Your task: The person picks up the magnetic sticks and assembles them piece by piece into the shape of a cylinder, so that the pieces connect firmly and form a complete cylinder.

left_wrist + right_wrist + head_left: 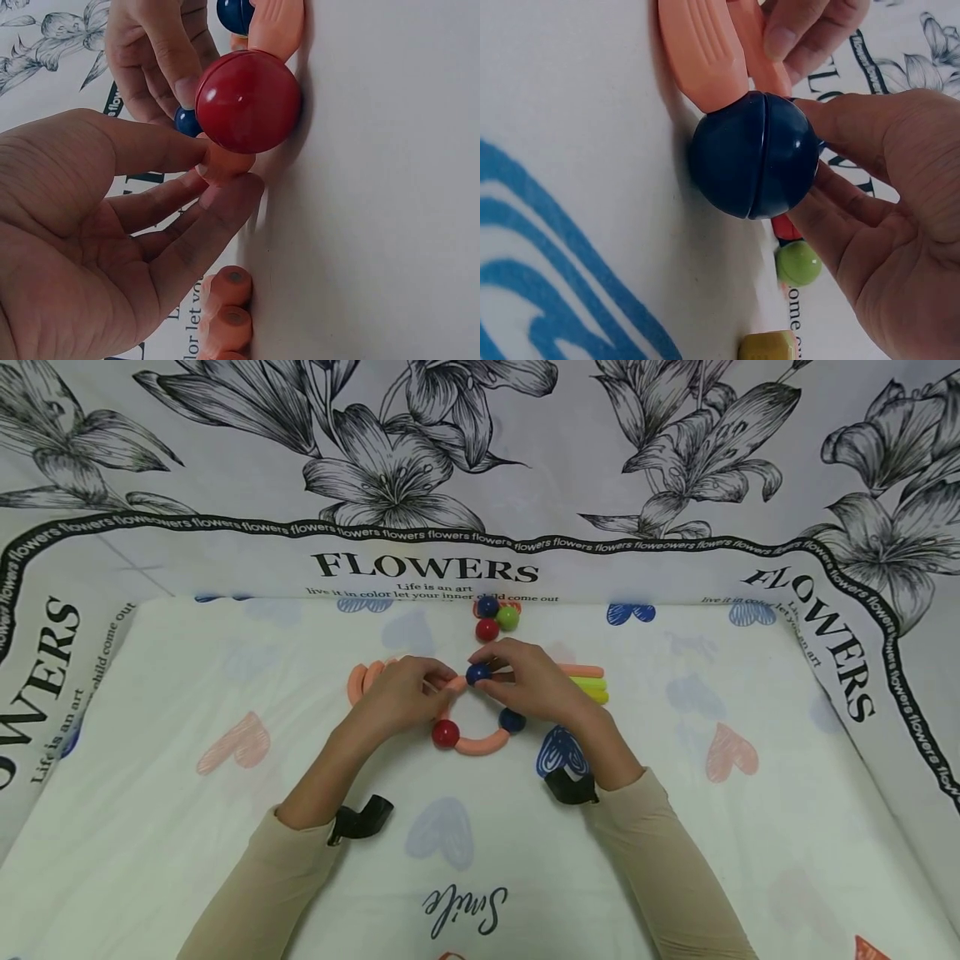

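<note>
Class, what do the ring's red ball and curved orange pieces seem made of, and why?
Red ball: glossy, perhaps hard plastic or coated metal; bright highlights show the shine but not which. Curved orange pieces: probably moulded plastic, satin finish; even colour, soft sheen and ridges suggest it.

On my feed I see a desk (750, 860) covered by a white heart-printed cloth (150, 827); on it lie curved orange rods (357, 683), straight orange and yellow-green rods (588, 683), clustered balls (504, 618) and a ball-and-rod loop (482, 743)
</note>
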Available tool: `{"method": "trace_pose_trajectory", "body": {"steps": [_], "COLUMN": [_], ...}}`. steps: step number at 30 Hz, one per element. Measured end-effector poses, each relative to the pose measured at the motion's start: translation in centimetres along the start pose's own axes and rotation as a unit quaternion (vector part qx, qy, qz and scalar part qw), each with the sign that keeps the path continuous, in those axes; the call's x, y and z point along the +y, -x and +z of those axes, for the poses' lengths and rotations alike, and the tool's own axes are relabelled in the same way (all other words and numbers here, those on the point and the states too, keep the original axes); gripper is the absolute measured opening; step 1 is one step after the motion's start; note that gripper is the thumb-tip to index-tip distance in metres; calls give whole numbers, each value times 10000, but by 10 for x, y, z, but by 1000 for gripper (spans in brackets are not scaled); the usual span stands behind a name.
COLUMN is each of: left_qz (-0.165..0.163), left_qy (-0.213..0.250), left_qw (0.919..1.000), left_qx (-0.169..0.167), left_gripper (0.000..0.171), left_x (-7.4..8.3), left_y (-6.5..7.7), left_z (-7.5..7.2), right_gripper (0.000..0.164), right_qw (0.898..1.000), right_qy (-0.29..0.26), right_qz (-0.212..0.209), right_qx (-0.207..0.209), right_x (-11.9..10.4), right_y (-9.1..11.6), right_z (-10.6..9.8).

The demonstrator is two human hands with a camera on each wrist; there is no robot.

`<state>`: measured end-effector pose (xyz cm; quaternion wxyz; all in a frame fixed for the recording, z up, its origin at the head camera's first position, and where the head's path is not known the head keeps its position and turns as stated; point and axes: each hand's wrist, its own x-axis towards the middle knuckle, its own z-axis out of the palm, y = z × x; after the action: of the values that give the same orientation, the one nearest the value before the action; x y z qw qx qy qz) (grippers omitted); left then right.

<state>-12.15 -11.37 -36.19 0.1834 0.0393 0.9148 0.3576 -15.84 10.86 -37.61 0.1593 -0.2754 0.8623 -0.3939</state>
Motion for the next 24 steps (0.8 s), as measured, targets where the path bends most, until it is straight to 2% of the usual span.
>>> {"method": "trace_pose_trajectory", "body": {"steps": [10,15,21,24], "left_qz": [-60,-125,7,21], "left_qy": [-56,-53,-62,-174], "left_qw": [10000,9999,10000,9998], "left_qx": [42,22,63,30], "left_gripper": [34,34,34,37], "left_x": [1,1,1,1], "left_y": [1,2,4,6], "left_z": [0,1,2,0], "right_gripper": [39,40,43,43], "right_qw": [9998,9993,9973,9964], "right_qy": [48,234,577,694], "right_qz": [175,287,343,435], "right_qx": [-59,-111,-287,-229], "right_x": [0,-3,-7,-9], "right_y": [0,2,6,11], "right_z": [0,-3,-6,-8]}}
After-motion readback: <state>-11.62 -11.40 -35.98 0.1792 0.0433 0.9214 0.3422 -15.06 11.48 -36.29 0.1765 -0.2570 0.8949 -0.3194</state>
